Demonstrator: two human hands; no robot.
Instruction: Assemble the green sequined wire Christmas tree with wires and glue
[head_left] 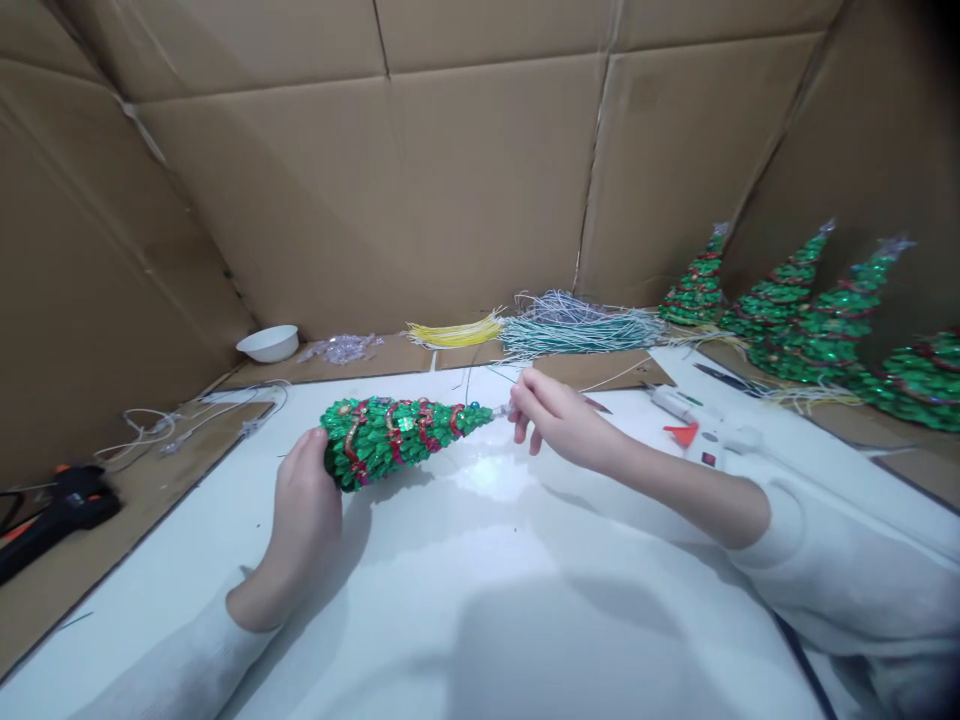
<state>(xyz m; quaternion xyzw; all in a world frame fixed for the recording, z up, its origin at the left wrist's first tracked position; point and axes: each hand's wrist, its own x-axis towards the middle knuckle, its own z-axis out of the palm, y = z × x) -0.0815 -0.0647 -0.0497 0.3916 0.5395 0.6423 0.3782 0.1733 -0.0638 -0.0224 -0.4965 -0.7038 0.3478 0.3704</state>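
Holding tree [401, 435]: left hand [304, 490] cupped, right hand [544, 412] pinching tip [502, 411].

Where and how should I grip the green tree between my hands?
The green tree is probably best gripped by its wide base, from the left, where your left hand is: it lies sideways, tapering rightward to a slim tip by your right hand.

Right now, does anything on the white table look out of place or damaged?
A short green strand lies alone near the left edge of the white table, apart from the green bundle, so it looks stray. The tree in the left hand is tipped sideways, but shows no obvious damage.
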